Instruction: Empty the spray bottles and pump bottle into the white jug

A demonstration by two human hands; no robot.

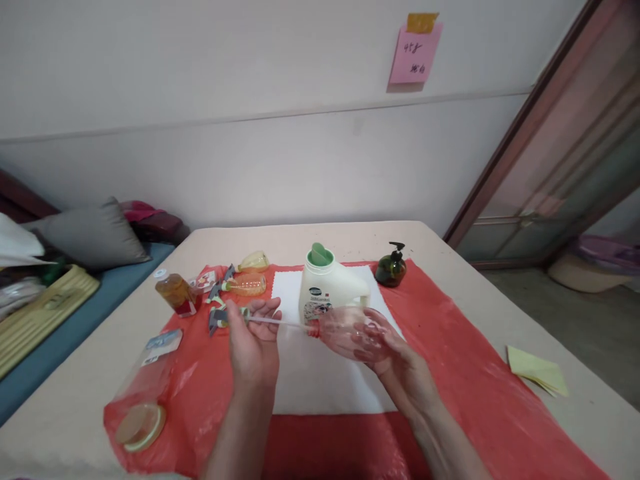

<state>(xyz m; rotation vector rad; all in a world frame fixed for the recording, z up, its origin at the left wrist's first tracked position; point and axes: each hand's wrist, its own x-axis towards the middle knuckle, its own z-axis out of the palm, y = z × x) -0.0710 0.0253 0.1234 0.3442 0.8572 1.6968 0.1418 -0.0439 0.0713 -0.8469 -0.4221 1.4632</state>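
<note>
Our left hand (253, 347) pinches the sprayer head (220, 319) w/ dip tube (277, 322) aimed 3 o'clock into the clear bottle (345, 331), which our right hand (387, 357) cradles sideways, fingers wrapped, over the white mat (320, 380).

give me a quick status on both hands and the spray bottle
Left hand grips spray head, tube drawn out. Right hand cradles clear pink bottle, lying sideways. White jug right behind; nothing between hands.

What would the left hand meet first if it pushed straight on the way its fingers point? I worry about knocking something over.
Probably the spray bottles lying just beyond the left hand; depth is hard to judge.
</note>
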